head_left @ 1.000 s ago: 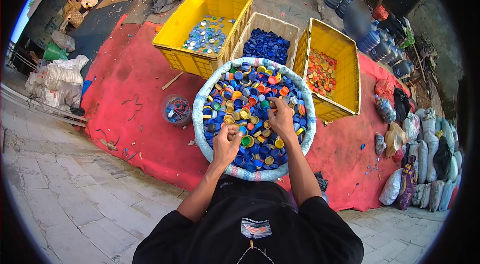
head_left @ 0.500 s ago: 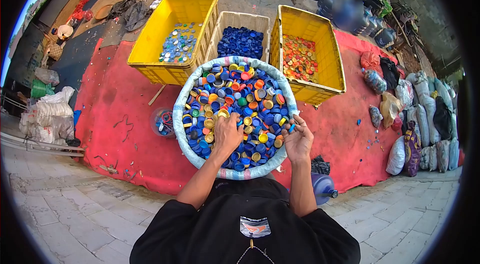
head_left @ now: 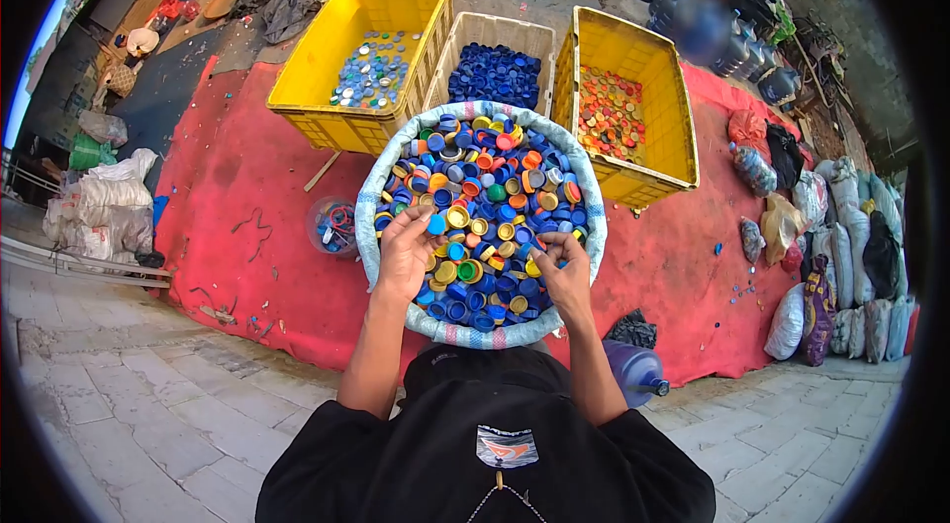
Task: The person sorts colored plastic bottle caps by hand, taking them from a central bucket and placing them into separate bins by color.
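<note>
1. Head view: the left grip was pinched on a blue cap, held over the left part of the heap of mixed caps.
2. Fingers of the right grip were bent with the tips down at the heap's right side; whether they had hold of a cap, I could not tell. A gap with caps showing lay between the two hands.
3. Mixed caps filled the round basket, whose rim was wrapped in pale cloth. The left wrist crossed that rim at the near left, the right forearm at the near right; contact was unclear.
4. Just left of the basket stood a clear tub, narrowing the room on that side.
5. Past the far rim, three crates stood in a close row: left yellow crate, white crate, right yellow crate. Their tops were open, and their walls rose above the caps inside.
6. Wide stretches of red mat separated the basket from white sacks at far left and stacked bags at far right.
7. Nearer, a large jug and a black bag took up floor beside the right forearm.
</note>
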A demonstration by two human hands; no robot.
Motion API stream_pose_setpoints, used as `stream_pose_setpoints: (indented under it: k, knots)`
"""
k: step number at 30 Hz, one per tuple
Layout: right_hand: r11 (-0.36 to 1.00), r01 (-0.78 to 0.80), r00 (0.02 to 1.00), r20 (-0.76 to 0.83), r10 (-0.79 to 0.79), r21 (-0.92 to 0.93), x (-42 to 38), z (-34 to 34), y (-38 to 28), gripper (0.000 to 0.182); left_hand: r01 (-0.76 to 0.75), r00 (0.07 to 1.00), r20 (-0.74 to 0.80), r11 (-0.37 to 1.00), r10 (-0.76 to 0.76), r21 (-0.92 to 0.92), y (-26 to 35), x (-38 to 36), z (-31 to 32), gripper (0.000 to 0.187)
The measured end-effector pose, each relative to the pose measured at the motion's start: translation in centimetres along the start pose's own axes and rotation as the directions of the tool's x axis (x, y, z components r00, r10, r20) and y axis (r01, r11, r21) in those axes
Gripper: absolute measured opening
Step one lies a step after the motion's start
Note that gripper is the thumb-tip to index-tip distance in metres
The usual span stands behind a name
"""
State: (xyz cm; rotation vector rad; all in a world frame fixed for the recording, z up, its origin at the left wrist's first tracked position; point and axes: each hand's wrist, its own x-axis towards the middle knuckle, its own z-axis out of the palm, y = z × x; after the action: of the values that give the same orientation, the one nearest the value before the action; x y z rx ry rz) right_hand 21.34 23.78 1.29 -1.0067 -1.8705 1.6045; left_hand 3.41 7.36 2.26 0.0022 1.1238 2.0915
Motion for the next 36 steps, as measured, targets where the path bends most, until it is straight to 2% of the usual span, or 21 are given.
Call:
stream_pose_setpoints:
  k: [2, 4, 5, 6, 7, 10, 15, 22, 25, 31, 34, 36]
  knots:
    - [0.964, 0.023, 0.994, 0.113, 0.007, -0.267, -0.4, 1.5, -1.3, 0.026, 0.072, 0.991, -0.088, 0.966, -0.096, -0.248, 0.7, -0.8, -1.5, 0.016]
    - [0.934, 0.168, 0.972, 0.21, -0.104, -0.316, 0.0, 3.6, -0.5, 0.032, 0.119, 0.985, -0.07, 0.913, -0.159, -0.391, 1.1, -1.9, -2.5, 0.017]
    - [0.899, 0.263, 0.953, 0.242, -0.184, -0.349, 0.0, 4.5, -0.1, 0.032, 0.126, 0.975, -0.114, 0.894, -0.192, -0.43, 0.7, -2.0, -3.4, 0.018]
    - [0.855, 0.355, 0.925, 0.275, -0.262, -0.378, 0.1, 5.4, 0.0, 0.033, 0.128, 0.975, -0.114, 0.898, -0.192, -0.42, 0.4, -2.3, -4.0, 0.018]
    - [0.811, 0.376, 0.917, 0.306, -0.256, -0.449, 0.1, 6.1, -0.1, 0.035, 0.13, 0.975, -0.114, 0.903, -0.192, -0.41, 0.0, -2.7, -4.5, 0.018]
    - [0.797, 0.361, 0.908, 0.375, -0.185, -0.483, 0.0, 7.9, -1.1, 0.035, 0.126, 0.968, -0.151, 0.909, -0.2, -0.397, -0.7, -3.9, -5.0, 0.019]
    - [0.708, 0.407, 0.892, 0.419, -0.172, -0.577, -0.2, 9.7, -1.2, 0.038, 0.08, 0.961, -0.223, 0.938, -0.162, -0.337, -1.3, -5.2, -5.2, 0.013]
    - [0.777, 0.383, 0.905, 0.373, -0.206, -0.5, 0.3, 9.9, 0.1, 0.03, 0.043, 0.963, -0.253, 0.983, -0.088, -0.179, -1.5, -5.7, -4.5, 0.009]
    - [0.832, 0.268, 0.93, 0.357, -0.091, -0.486, 0.3, 9.8, -0.2, 0.03, 0.052, 0.966, -0.244, 0.991, -0.081, -0.12, -2.0, -5.5, -4.2, 0.009]
    - [0.924, 0.18, 0.945, 0.321, -0.067, -0.337, 0.6, 9.4, 0.0, 0.039, 0.047, 0.972, -0.228, 0.998, -0.054, -0.034, -2.8, -5.1, -3.6, 0.016]
    - [0.973, 0.127, 0.945, 0.323, -0.06, -0.191, 0.3, 8.8, -0.4, 0.044, 0.152, 0.97, -0.206, 0.982, -0.127, 0.114, -2.5, -5.1, -3.0, 0.024]
    - [0.97, 0.132, 0.937, 0.344, -0.054, -0.206, -0.1, 8.2, -1.1, 0.047, 0.206, 0.973, -0.151, 0.948, -0.173, 0.243, -2.1, -5.1, -2.0, 0.03]
